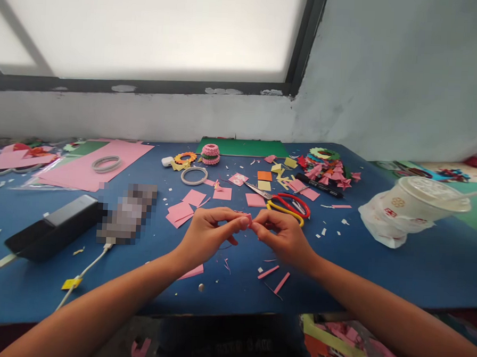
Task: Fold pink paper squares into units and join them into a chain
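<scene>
Between both hands, over the middle of the blue table, is a small folded piece of pink paper [249, 218]. My left hand [215, 228] pinches it from the left with thumb and forefinger. From the right, my right hand [281, 234] pinches its other end, the fingertips almost meeting. Most of the paper is hidden by the fingers. Just beyond my right hand lie scissors [291, 205] with red and yellow handles, blades pointing away to the left. Square pink paper pieces [180, 213] lie beyond my left hand.
A cup in a plastic bag [408, 208] stands at the right. A black box-shaped device [55, 227] and a blurred-out object [128, 215] with cables lie left. Tape rolls [194, 176], a black marker [320, 185] and a folded-paper pile [325, 167] sit farther back.
</scene>
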`<action>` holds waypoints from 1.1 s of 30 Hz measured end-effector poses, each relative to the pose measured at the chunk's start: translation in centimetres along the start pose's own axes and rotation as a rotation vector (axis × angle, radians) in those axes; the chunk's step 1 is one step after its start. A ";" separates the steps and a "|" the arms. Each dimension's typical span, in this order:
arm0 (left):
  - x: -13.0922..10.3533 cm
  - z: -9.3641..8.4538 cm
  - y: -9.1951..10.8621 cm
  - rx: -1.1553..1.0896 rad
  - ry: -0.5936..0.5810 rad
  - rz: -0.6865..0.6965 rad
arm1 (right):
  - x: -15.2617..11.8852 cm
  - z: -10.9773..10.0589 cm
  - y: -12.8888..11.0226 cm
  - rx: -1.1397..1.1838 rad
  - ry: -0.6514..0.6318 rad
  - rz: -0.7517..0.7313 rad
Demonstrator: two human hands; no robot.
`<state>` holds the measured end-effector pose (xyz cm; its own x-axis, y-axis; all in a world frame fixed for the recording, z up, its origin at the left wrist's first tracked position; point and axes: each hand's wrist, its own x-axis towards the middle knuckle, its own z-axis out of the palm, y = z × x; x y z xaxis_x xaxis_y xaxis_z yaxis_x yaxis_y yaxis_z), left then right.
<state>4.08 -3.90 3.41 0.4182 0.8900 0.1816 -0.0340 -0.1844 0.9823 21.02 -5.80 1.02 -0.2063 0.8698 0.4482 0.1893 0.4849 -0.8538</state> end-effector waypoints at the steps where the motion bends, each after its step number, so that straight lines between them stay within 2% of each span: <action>1: -0.1 0.1 0.0 -0.006 -0.004 0.007 | 0.0 0.0 0.0 0.001 0.001 -0.007; 8: -0.2 0.0 0.4 -0.038 -0.053 -0.060 | -0.1 -0.2 -0.1 0.140 -0.109 -0.033; 14: -0.2 -0.1 0.4 -0.022 -0.069 -0.030 | -0.1 0.0 0.2 0.140 -0.051 -0.024; 20: -0.5 0.1 0.5 0.010 -0.075 0.059 | -0.3 0.1 0.2 -0.046 0.042 -0.217; 24: -0.7 0.0 0.4 0.159 -0.095 0.215 | -0.5 0.0 0.2 -0.114 0.025 -0.354; 27: -0.7 -0.4 0.2 0.296 -0.091 0.398 | -0.5 -0.1 0.2 -0.100 0.003 -0.390; 30: -0.6 -0.8 -0.1 0.400 -0.109 0.598 | -0.5 -0.2 -0.1 -0.084 0.056 -0.420; 33: -0.5 -0.9 -0.3 0.461 -0.150 0.723 | -0.6 -0.3 -0.5 -0.103 0.065 -0.468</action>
<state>3.03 -3.92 3.04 0.5521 0.4308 0.7138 0.0200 -0.8627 0.5052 21.33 -6.53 1.28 -0.2326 0.5584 0.7963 0.1856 0.8292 -0.5273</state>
